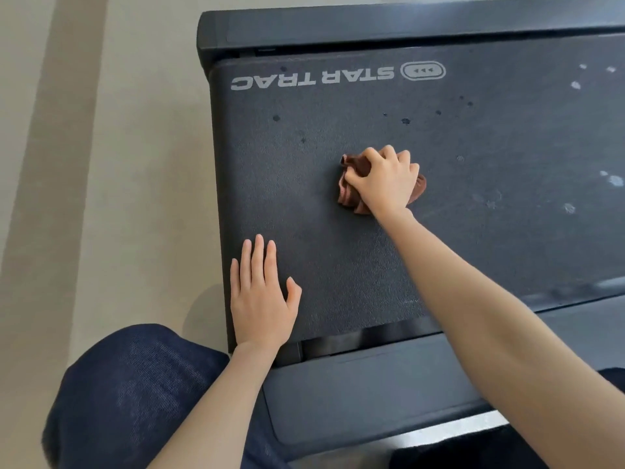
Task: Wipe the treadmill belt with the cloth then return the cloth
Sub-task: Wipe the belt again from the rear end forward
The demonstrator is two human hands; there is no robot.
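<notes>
The belt is a dark grey, finely pebbled rubber sheet with a matte surface. Pale grey block lettering runs along its far edge and reads upside down from where the person crouches.

The cloth is brown, soft and crumpled into an uneven wad. It lies on the belt near the middle of the visible stretch, well in from every edge. The right hand sits on top of it with curled fingers bunching the fabric, and folds stick out on both sides of the knuckles.

The left hand lies flat on the belt by its near left corner, fingers straight and slightly spread, holding nothing.

Small dark spots dot the belt beyond the cloth. Pale, chalky marks are scattered toward the right edge.

A smooth black plastic cover borders the far edge, and a smooth dark rail borders the near edge. A knee in dark blue ribbed fabric rests beside the near left corner, above a beige floor.
</notes>
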